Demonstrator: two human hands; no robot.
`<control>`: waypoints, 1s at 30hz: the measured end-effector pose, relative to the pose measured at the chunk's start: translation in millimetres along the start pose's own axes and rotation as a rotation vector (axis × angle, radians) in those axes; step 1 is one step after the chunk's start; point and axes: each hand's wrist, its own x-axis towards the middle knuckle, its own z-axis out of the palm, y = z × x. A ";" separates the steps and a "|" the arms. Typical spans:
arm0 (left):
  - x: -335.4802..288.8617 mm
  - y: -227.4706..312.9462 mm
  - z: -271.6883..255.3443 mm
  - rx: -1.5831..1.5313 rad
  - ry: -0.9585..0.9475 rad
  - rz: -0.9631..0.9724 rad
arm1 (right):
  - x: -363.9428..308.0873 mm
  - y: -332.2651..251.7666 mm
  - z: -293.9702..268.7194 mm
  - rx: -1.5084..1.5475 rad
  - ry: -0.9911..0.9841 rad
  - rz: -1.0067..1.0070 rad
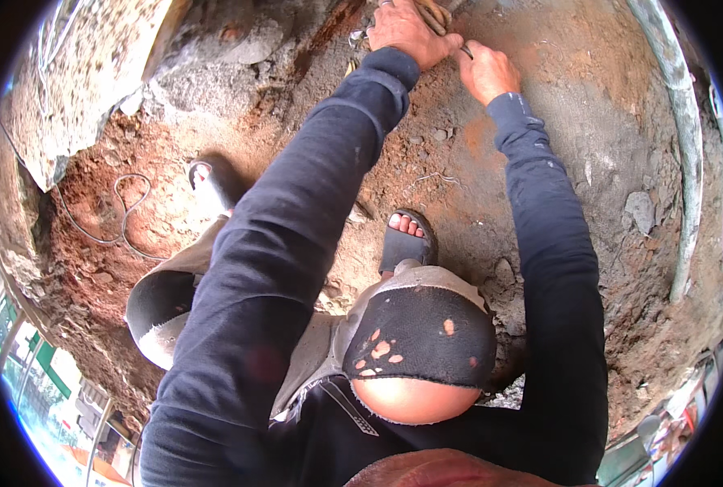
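At the far top edge, my left hand (410, 36) is closed beside and against some brown, stick-like pieces (434, 15), which the picture's rim partly cuts off. Its thumb points right, toward my other hand. Close by on the right, my right hand (489, 75) is curled into a fist around a thin dark rod (466, 51), of which only a short end shows. Both arms are stretched forward in dark sleeves. Dirt-covered ground lies under both hands.
A rough slab edge (93, 89) rises at the left, with a thin looped wire (122, 215) below it. A pale pipe (690, 146) curves along the right. My sandalled foot (407, 231) and patched knee (418, 341) are nearer. Stones and a grey chunk (640, 213) lie about.
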 end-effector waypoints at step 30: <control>16.6 -48.8 24.2 -0.275 0.368 0.440 | 29.7 32.0 -19.9 -0.065 -0.126 -0.219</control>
